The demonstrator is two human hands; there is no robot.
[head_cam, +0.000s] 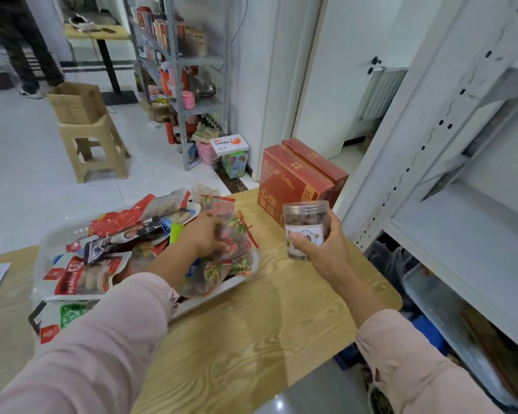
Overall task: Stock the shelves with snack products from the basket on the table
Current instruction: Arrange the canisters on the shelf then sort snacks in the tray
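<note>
The clear plastic jar [307, 225] is a short cylinder with a transparent lid, filled with brown round snacks and wrapped by a white label with dark print. It is held upright in the air above the right end of the table, between the basket and the shelves. The right hand [322, 252] clamps it from below and behind, thumb across the label and fingers curled round the far side.

The left hand [205, 234] reaches palm-down into the basket [213, 298], its fingers curled onto a clear packet [237, 231] printed in red and green at the top of the heap. Both forearms wear pale pink sleeves [401, 363]. The basket is a shallow white tray piled with snack packets [102, 249], mostly red, white and black, 1 reading "PEANUT".

The basket sits on the table [266, 330], a light wood-grain top with rounded corners. The white metal shelves [467, 231] stand just to its right, with perforated uprights. 2 red boxes [293, 180] stand on the floor beyond the table's far edge. Farther off on the pale tiled floor are a beige plastic stool [93, 147] carrying an open cardboard box [77, 103], a grey rack [189, 70] of assorted goods, and the legs of another person [21, 49].
</note>
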